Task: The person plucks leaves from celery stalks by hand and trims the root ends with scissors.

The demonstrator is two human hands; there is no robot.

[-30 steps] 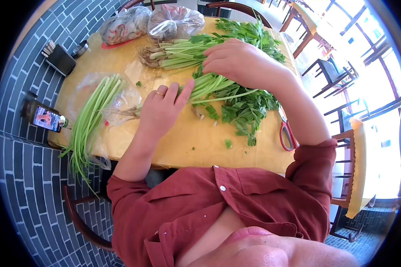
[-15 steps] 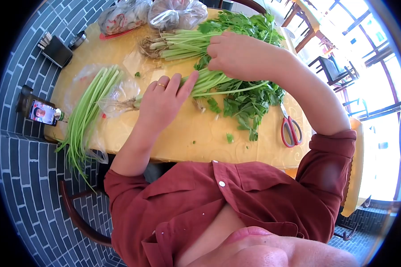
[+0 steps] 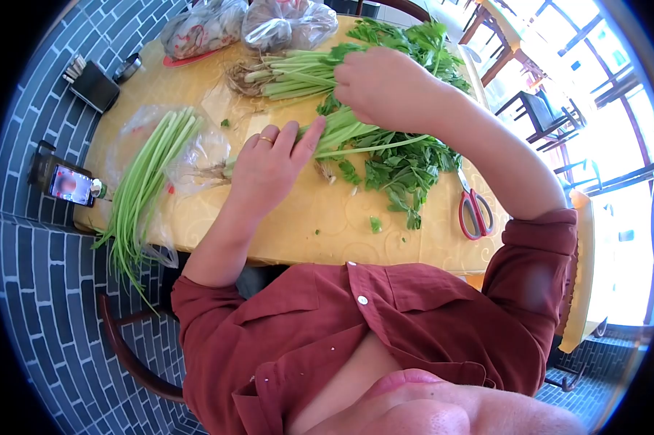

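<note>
My left hand (image 3: pixel 272 163) lies over a bunch of celery (image 3: pixel 345 130), fingers across its pale green stalks. The bunch's roots (image 3: pixel 214 171) stick out to the left of that hand, and its leaves (image 3: pixel 403 174) spread to the right. My right hand (image 3: pixel 381 85) is bent over the upper part of the bunch, fingers curled together; what they hold is hidden. Just beyond lies another celery bunch (image 3: pixel 298 75) with brown roots. At the left, trimmed celery stalks (image 3: pixel 149 170) rest on a clear plastic bag (image 3: pixel 209 148).
Red-handled scissors (image 3: pixel 475 210) lie at the right of the yellow-covered table (image 3: pixel 305 232). Two filled plastic bags (image 3: pixel 289 25) stand at the back. A phone (image 3: pixel 71 185) leans near the brick wall at the left, below a black utensil holder (image 3: pixel 95 85). Leaf scraps dot the cloth.
My right hand has shifted slightly up and left over the celery. My left hand stays on the bunch, almost unmoved.
</note>
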